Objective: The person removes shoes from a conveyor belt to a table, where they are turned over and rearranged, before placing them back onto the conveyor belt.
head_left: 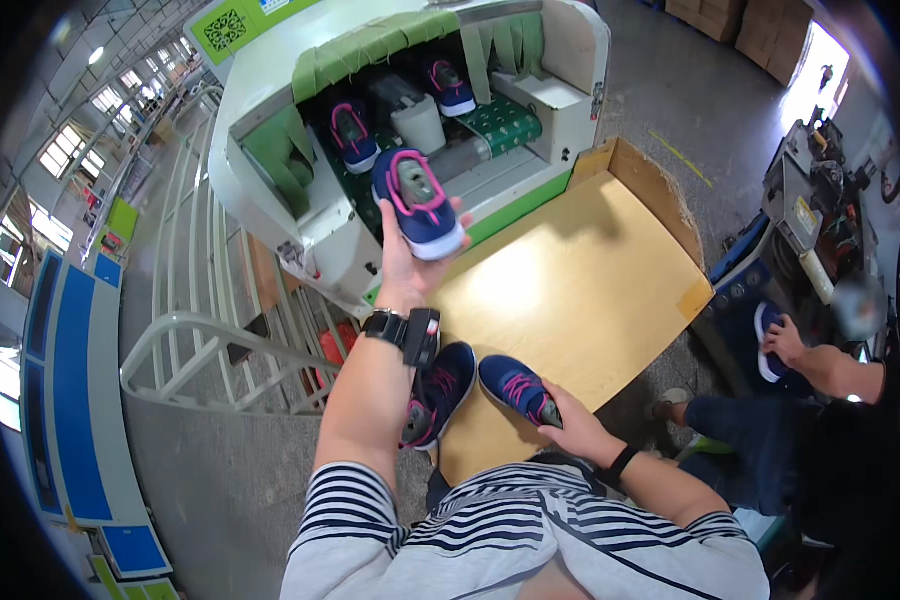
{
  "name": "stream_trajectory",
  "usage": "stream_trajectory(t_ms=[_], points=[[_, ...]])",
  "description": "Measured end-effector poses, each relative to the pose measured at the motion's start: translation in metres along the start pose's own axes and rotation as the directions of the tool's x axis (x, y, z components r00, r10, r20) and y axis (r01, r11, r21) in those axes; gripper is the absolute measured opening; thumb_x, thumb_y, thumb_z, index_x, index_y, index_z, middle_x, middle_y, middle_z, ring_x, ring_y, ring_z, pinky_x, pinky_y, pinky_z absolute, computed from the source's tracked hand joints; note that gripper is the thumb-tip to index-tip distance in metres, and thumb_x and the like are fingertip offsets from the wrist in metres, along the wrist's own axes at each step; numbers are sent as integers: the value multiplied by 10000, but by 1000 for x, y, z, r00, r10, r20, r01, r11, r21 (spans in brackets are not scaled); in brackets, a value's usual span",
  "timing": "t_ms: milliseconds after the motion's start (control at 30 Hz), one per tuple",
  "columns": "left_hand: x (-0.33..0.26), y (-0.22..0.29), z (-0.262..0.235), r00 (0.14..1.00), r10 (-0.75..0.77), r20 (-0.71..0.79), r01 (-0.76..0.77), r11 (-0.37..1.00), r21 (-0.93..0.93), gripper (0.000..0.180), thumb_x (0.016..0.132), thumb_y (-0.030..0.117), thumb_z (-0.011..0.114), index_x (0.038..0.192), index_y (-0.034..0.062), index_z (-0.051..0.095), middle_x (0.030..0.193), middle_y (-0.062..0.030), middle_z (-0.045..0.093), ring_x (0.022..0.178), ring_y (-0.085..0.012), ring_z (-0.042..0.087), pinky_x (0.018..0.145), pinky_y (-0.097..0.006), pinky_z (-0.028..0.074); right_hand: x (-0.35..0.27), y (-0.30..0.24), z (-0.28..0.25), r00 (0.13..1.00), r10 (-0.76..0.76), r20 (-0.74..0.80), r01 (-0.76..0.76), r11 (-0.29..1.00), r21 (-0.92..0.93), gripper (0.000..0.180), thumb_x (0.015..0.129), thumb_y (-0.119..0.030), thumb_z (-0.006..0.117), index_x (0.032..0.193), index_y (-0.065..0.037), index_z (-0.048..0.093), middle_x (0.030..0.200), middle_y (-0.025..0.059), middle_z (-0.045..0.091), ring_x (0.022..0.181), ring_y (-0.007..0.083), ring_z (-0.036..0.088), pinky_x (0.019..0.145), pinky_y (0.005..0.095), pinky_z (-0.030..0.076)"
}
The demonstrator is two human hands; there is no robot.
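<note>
The left hand [410, 272] grasps a navy shoe [415, 200] above the tabletop's [580, 310] far left corner, nearer the machine [330, 240] than the right hand [582, 430]; the shoe's long axis runs from machine mouth toward tabletop. The right hand grips a second shoe [515, 385] by its heel at the near edge, toe pointing away from the body. A third shoe [450, 375] lies left of it, at the left edge.

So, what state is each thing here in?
Navy shoe with pink collar and white sole: raised in the bare left hand.
Navy pink-laced shoe: gripped at its heel by the bare right hand.
Navy-and-pink shoe beside the left forearm: unheld, partly hidden.
Two navy-and-pink shoes inside the white machine: unheld, apart.
Green fabric strips: parted.
Flat tan board: partly shadowed, glare-lit.
Blue white-soled shoe: in a co-worker's hand.
</note>
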State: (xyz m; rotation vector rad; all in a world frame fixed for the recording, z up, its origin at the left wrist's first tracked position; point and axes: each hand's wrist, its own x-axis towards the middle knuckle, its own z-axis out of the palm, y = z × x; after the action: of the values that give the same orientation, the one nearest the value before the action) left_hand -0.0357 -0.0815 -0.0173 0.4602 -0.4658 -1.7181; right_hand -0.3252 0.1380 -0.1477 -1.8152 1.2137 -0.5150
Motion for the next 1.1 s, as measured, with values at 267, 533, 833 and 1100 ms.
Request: stream_trajectory(t_ms=[267, 533, 833, 1100], points=[[36, -3, -49, 962, 131, -238, -157, 983, -96, 686, 1007, 581, 321, 1354, 9, 472, 1313, -245, 543, 1242, -465, 491, 1043, -574, 427, 22, -8, -30, 949, 316, -15, -275, 848, 453, 721, 854, -253, 738, 1429, 19, 397, 1274, 191, 592, 1181, 232, 573, 1013, 331, 438], [0, 22, -37, 997, -79, -17, 76, 986, -147, 621, 1008, 409, 456, 1449, -17, 355, 1500, -227, 370, 1400, -454, 314, 1151, -562, 279, 177, -110, -150, 871, -145, -469, 231, 964, 131, 679, 871, -305, 693, 1429, -46, 405, 1218, 214, 617, 1143, 305, 610, 984, 372, 464], [15, 19, -50, 998, -59, 0, 55, 938, -341, 628, 999, 373, 478, 1444, -46, 332, 1493, -244, 370, 1373, -467, 351, 1131, -542, 321, 422, -97, -211, 703, -282, -653, 34, 930, -366, 688, 828, -297, 695, 1438, -150, 413, 1082, 280, 629, 1021, 461, 609, 892, 488, 497], [9, 37, -47, 998, 40, -38, -50, 936, -348, 586, 1003, 325, 480, 1445, -25, 322, 1485, -249, 367, 1384, -441, 345, 1133, -548, 316, 334, -133, -122, 477, -769, -426, 463, 632, -622, 450, 864, -150, 620, 1292, -56, 520, 1348, 196, 490, 1279, 418, 426, 1092, 527, 310]])
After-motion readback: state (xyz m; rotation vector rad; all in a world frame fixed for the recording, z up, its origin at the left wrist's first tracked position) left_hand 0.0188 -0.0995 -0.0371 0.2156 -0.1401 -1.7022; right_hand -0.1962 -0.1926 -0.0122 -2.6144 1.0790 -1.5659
